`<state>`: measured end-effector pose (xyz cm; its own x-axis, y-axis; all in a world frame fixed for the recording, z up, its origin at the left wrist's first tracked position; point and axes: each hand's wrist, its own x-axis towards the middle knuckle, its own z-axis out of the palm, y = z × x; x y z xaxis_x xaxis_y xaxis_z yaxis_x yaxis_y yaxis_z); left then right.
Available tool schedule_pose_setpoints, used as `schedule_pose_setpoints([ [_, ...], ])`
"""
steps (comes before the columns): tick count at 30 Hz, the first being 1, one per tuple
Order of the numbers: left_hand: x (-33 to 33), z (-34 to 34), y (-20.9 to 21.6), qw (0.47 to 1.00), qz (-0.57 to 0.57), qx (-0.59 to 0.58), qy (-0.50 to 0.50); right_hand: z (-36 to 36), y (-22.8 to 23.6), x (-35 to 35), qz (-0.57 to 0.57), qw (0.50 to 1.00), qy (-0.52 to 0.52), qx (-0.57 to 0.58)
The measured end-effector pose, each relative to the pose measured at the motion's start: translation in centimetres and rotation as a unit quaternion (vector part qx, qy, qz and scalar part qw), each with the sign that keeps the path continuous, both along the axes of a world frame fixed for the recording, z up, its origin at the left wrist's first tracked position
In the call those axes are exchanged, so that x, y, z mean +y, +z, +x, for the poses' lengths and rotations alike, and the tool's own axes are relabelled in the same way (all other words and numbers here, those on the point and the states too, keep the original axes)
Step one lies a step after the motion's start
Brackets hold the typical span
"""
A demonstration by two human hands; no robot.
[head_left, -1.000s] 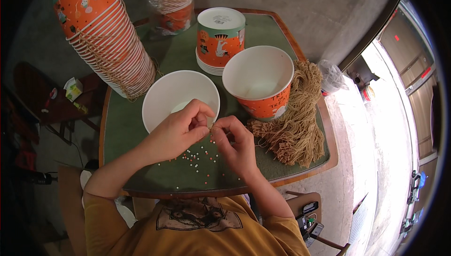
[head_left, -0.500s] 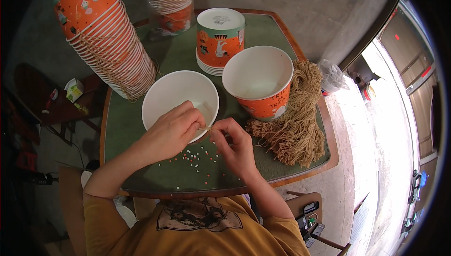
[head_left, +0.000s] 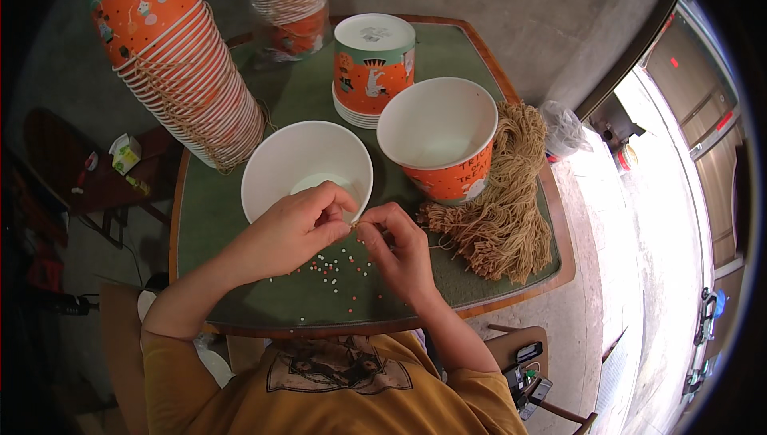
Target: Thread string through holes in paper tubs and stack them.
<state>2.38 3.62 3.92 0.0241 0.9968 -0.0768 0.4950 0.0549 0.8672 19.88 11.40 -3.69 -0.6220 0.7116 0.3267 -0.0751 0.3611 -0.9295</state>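
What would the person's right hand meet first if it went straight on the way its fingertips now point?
Most likely the left hand, whose thumb and fingertips lie just left of the right hand, though exact depth is hard to judge.

White-lined orange bucket (head_left: 439, 135), tan cords (head_left: 511, 203), green tabletop (head_left: 264, 299)

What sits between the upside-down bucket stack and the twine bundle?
The head view shows an open orange bucket between the upside-down stack and the twine bundle.

Near tabletop (head_left: 264, 307) passable; twine bundle (head_left: 511, 219) blocks right
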Motion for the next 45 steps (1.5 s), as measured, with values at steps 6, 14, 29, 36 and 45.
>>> schedule_pose_setpoints([
  [6, -0.1, 0.4, -0.3, 0.975, 0.143, 0.170, -0.020, 0.3, -0.1, -0.4, -0.022, 1.000, -0.002, -0.008],
  [14, -0.1, 0.9, -0.5, 0.956, 0.202, 0.212, -0.030, 0.8, -0.3, -1.5, -0.006, 1.000, -0.011, -0.002],
  [29, 0.8, 1.4, -2.1, 0.882, 0.350, 0.312, 0.050, -0.3, -2.4, -4.1, 0.003, 0.997, -0.003, 0.077],
  [36, 0.1, 0.6, -1.8, 0.884, 0.354, 0.306, 0.001, 0.1, -1.0, -5.0, 0.066, 0.997, 0.043, 0.000],
  [45, -6.0, 5.4, 3.1, 0.899, 0.415, 0.039, -0.135, 1.5, 0.2, -5.8, 0.003, 0.995, 0.103, 0.003],
])
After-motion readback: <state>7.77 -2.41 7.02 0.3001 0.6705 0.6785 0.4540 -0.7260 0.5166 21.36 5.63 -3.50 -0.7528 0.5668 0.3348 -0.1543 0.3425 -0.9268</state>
